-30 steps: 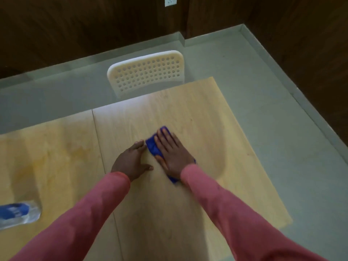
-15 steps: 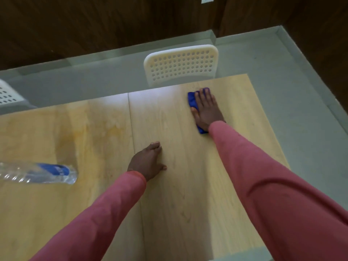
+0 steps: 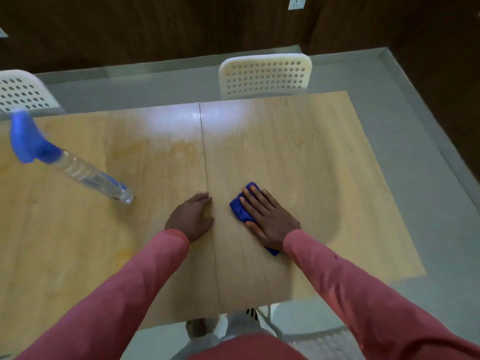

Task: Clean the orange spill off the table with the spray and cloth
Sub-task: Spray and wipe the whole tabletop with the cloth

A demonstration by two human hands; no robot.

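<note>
My right hand [image 3: 270,220] lies flat on a folded blue cloth [image 3: 240,209], pressing it onto the right half of the wooden table [image 3: 298,157]. My left hand [image 3: 192,216] rests palm down on the table beside the centre seam, fingers loosely curled, holding nothing. A clear spray bottle [image 3: 85,174] with a blue trigger head stands on the left half. Faint orange staining [image 3: 166,148] shows on the left half near the seam, and another patch of the orange staining [image 3: 124,253] lies nearer the front.
A white perforated chair [image 3: 265,74] stands behind the far table edge, a second white chair [image 3: 20,92] at far left. Grey floor [image 3: 405,141] surrounds the table, dark wood walls behind. The table's near edge is just in front of my body.
My right hand has pulled the cloth back from the far edge toward me, close to my left hand. The view has shifted, so the spray bottle shows more fully.
</note>
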